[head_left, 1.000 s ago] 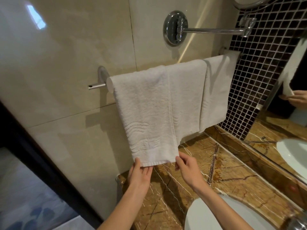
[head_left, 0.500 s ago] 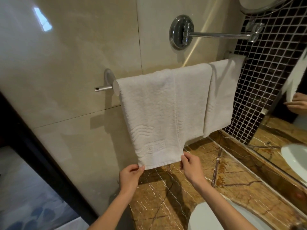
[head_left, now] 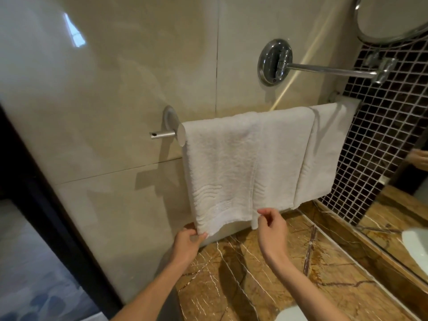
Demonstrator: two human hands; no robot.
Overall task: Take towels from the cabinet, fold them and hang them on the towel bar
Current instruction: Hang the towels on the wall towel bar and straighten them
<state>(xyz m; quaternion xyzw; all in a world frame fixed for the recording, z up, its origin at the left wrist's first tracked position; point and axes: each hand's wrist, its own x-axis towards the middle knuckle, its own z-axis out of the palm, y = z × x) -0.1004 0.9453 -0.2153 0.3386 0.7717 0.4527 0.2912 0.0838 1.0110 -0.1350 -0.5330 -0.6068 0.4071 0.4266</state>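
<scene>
Head view, towel (head_left: 227,163) hides bar (head_left: 162,135), sink (head_left: 292,315) cropped

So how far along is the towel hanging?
Done: the far towel and the near towel both hang folded over the bar. In hand: the left hand pinches the near towel's bottom corner; the right hand is at its other bottom edge, grip unclear. Left: level that hem, let go. No cabinet in view.

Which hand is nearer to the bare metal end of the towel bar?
Left. The left hand is below the bar end, at the lower left corner of the towel; the right hand is farther right, by the other corner.
</scene>
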